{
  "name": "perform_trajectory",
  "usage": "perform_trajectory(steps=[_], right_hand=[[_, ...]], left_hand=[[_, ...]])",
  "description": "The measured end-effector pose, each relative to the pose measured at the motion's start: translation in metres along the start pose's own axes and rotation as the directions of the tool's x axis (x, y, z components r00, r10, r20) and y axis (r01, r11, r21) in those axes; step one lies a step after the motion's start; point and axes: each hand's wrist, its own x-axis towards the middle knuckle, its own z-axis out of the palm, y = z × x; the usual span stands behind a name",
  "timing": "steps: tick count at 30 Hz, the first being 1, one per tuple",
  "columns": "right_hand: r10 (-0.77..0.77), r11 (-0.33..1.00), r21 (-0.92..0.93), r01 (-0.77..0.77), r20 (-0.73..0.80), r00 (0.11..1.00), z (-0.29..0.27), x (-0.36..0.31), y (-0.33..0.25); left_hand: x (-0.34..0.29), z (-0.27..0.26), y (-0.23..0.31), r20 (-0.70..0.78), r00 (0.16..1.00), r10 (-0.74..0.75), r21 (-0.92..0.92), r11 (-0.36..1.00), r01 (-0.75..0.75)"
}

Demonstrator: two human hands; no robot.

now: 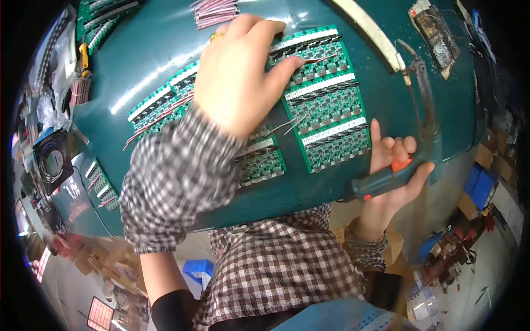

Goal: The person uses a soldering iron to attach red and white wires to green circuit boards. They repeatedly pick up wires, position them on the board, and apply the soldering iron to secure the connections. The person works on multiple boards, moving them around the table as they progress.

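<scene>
My left hand (237, 77), with a gold ring, reaches palm down over green circuit boards. Its thumb and forefinger are spread apart, and the other fingers are partly hidden. A short red wire (321, 58) lies on the right-hand board panel (328, 105), close to the thumb tip. Under the wrist and sleeve, a left-hand board panel (152, 110) is partly covered, with red and white wires (165, 115) across it. Thin pale wires (287, 126) stick out between the panels. My right hand (395, 193) grips a dark green soldering gun (381, 182) with an orange trigger, right of the boards.
A bundle of pinkish wires (214, 12) lies at the far side of the green table (309, 193). More boards (102, 185), a small fan (54, 161) and a yellow-handled screwdriver (84, 58) are at left. A curved white strip (367, 30) and a stained block (433, 38) lie far right.
</scene>
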Motion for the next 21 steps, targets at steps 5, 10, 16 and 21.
perform_trajectory(steps=[5,10,16,21], right_hand=[[-0.096,0.995,-0.02,0.095,-0.069,0.993,-0.002,-0.011,0.008],[-0.088,0.978,0.202,0.056,0.156,0.984,-0.016,0.008,-0.009],[-0.129,0.962,0.268,0.045,0.307,0.943,0.02,0.014,-0.034],[-0.094,0.949,0.315,-0.036,0.389,0.916,0.065,0.01,-0.038]], left_hand=[[0.027,0.016,-0.013,0.221,0.967,-0.124,-0.174,0.971,0.164],[0.013,-0.008,0.011,0.258,0.943,-0.21,-0.758,0.562,0.333],[-0.04,-0.057,0.044,0.317,0.86,-0.401,-0.946,-0.072,0.315],[-0.07,-0.076,0.052,0.275,0.829,-0.487,-0.96,-0.188,0.208]])
